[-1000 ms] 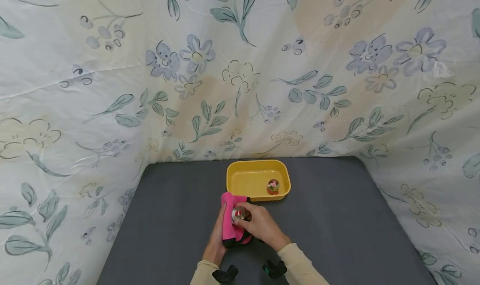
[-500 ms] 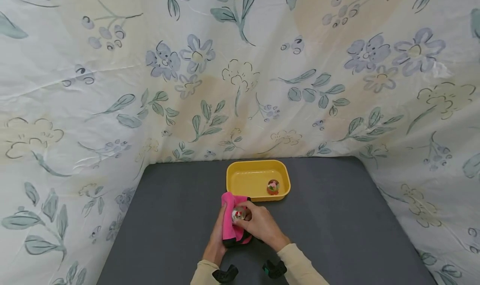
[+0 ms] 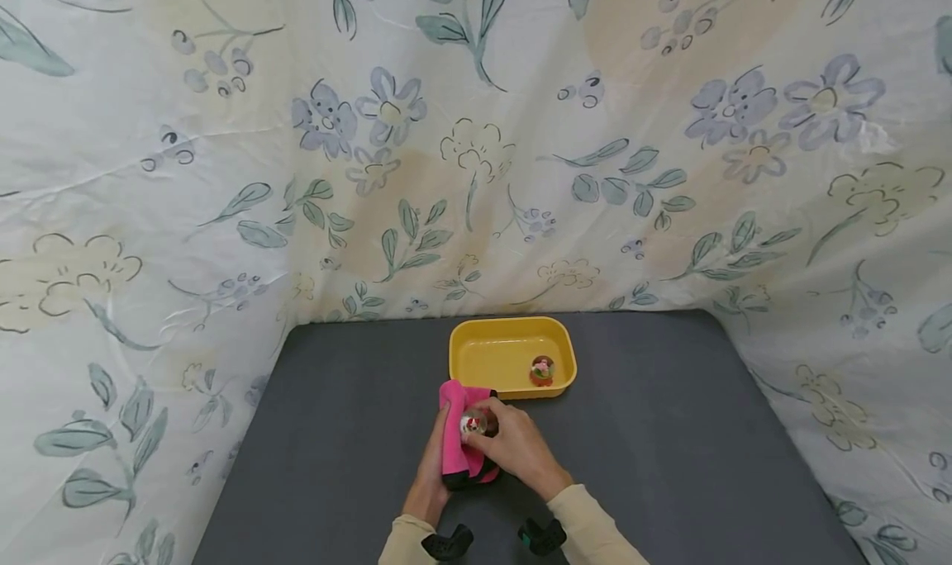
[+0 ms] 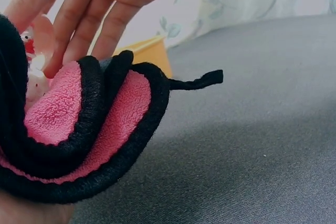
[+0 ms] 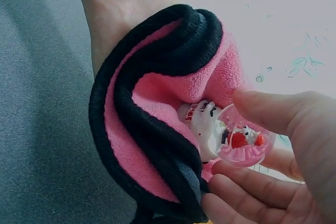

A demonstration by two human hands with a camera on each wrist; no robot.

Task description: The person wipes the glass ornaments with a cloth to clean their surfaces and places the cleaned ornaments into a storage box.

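My left hand [image 3: 433,464] holds a folded pink towel [image 3: 454,445] with black edging from its left side, most of the fingers hidden behind it. Inside the towel's fold sits the white figured base [image 5: 203,127] of a small snow globe [image 3: 473,423]. My right hand [image 3: 524,445] pinches the clear ball of this globe between thumb and fingers. A red and white figure shows through the ball in the right wrist view. A black hanging loop [image 4: 202,81] sticks out from the towel's edge.
Just beyond the hands stands a yellow tray [image 3: 487,358] on the dark grey table [image 3: 647,433]. A second snow globe [image 3: 542,371] with a red base sits in its right front corner. Floral fabric [image 3: 476,177] hangs round the back and sides.
Both hands, the towel and the snow globe stay in nearly the same place, the globe shifting only slightly. At the left, the floral fabric has drifted to the right.
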